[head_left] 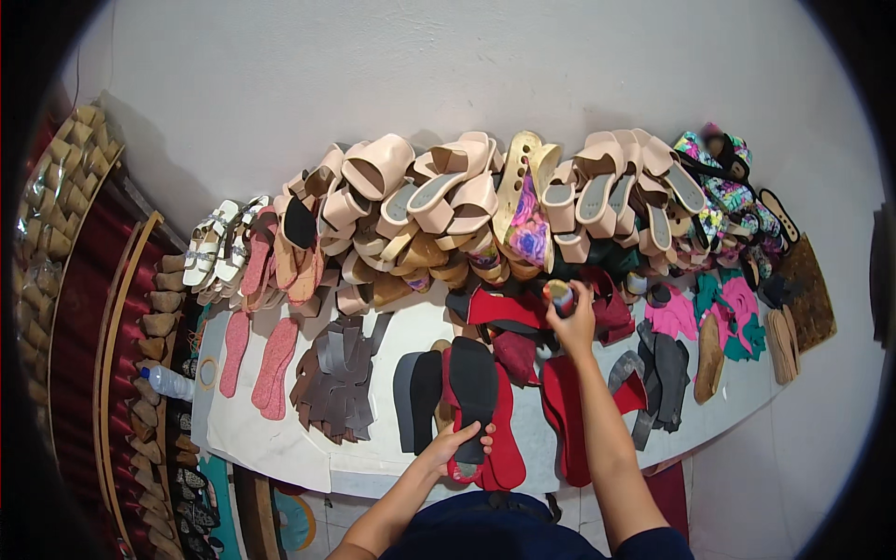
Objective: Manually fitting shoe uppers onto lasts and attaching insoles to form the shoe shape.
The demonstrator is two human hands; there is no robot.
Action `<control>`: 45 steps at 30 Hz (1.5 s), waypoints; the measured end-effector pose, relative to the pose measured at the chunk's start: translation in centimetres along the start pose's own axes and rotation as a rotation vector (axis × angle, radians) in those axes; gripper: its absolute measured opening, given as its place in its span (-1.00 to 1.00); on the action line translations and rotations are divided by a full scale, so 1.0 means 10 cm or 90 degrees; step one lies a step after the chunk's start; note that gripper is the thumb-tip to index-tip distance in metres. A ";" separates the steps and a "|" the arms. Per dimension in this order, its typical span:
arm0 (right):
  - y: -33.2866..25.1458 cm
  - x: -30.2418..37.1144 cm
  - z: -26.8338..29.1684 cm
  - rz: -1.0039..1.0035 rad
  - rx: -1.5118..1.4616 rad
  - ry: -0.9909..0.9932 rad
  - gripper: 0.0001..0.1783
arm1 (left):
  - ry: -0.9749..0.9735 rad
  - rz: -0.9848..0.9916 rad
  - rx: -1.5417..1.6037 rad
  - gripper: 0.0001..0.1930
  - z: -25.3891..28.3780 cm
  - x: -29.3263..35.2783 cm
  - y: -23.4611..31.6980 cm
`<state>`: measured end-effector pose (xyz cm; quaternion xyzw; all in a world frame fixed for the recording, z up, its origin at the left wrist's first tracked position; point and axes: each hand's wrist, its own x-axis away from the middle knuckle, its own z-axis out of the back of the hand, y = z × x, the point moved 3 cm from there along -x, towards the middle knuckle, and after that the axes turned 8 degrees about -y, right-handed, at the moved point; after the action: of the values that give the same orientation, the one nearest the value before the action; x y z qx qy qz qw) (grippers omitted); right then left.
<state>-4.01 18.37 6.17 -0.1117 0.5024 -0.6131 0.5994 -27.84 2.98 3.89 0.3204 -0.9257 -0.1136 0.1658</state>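
My left hand (pixel 452 448) is closed on the heel end of a black shoe sole (pixel 473 373), thumb on top and fingertips at its right edge. Red soles (pixel 504 441) lie beneath and beside it. Left of these are several black and grey soles (pixel 426 397). My right hand (pixel 576 322) is farther forward, closed around a small can (pixel 559 291) with a coloured label and a pale top. Red cut material (pixel 504 308) is spread next to that hand, and a second set of red soles (pixel 563 411) lies under my right forearm.
Pink and wooden-heeled sandals (pixel 448 187) are piled along the wall. Pink speckled insoles (pixel 278 359) and brown strips (pixel 336 383) cover the table's left side. Grey strips (pixel 665 378), pink cloth (pixel 672 313) and tan soles (pixel 782 345) lie right. A plastic bottle (pixel 170 383) sits by racks of shoe forms.
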 end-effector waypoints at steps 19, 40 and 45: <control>-1.04 1.18 0.33 0.017 -0.152 -0.172 -0.15 | 0.020 -0.147 -0.024 -0.55 -0.04 -0.15 0.25; -1.25 1.97 0.12 -0.106 -0.420 -0.416 -0.55 | 0.257 -0.344 -0.211 -0.65 -0.10 -0.12 0.04; -1.34 1.98 0.09 -0.106 -0.327 -0.367 -0.58 | 0.257 -0.378 -0.240 -0.65 -0.11 -0.06 0.04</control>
<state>-16.76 -1.87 7.43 -0.4659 0.4400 -0.4571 0.6167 -27.20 3.55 4.93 0.5535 -0.7048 -0.2588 0.3604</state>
